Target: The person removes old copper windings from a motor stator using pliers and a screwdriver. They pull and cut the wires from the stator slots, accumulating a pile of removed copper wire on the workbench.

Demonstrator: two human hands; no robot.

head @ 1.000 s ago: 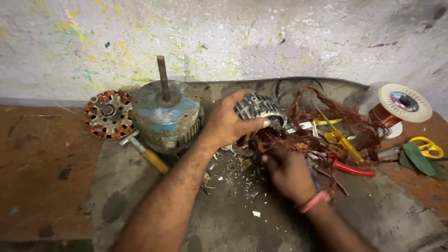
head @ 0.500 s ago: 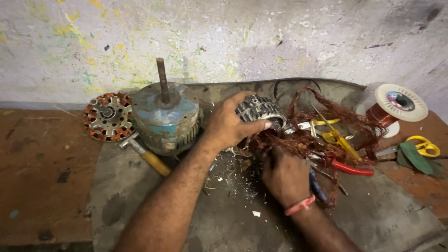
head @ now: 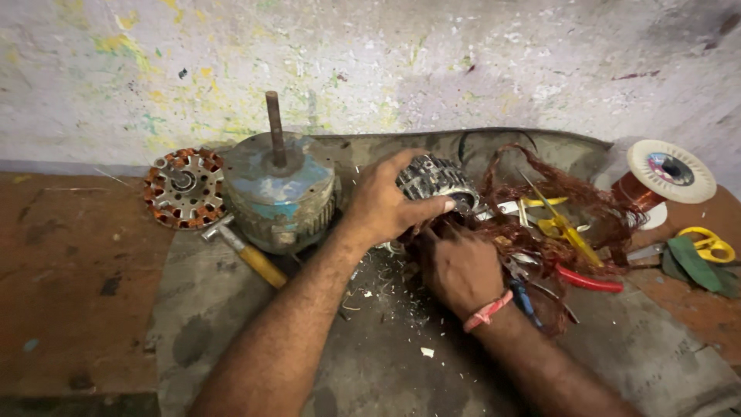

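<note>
My left hand (head: 390, 202) grips a round metal stator core (head: 434, 177), holding it tilted on the grey mat (head: 231, 340). My right hand (head: 459, 266), with a pink band at the wrist, is closed around copper wire at the core's lower side. A tangle of reddish copper wire (head: 540, 224) spreads to the right of the core. My fingertips are partly hidden in the wire.
A blue-grey motor housing (head: 282, 197) with an upright shaft stands at left, with a hammer (head: 247, 251) and a round rotor plate (head: 184, 188) beside it. Yellow scissors (head: 552, 220), red-handled pliers (head: 587, 279), a copper wire spool (head: 664, 177) and other scissors (head: 710, 243) lie at right.
My right hand has shifted slightly up and left toward the core, pulling at the wire. My left hand stays on the core.
</note>
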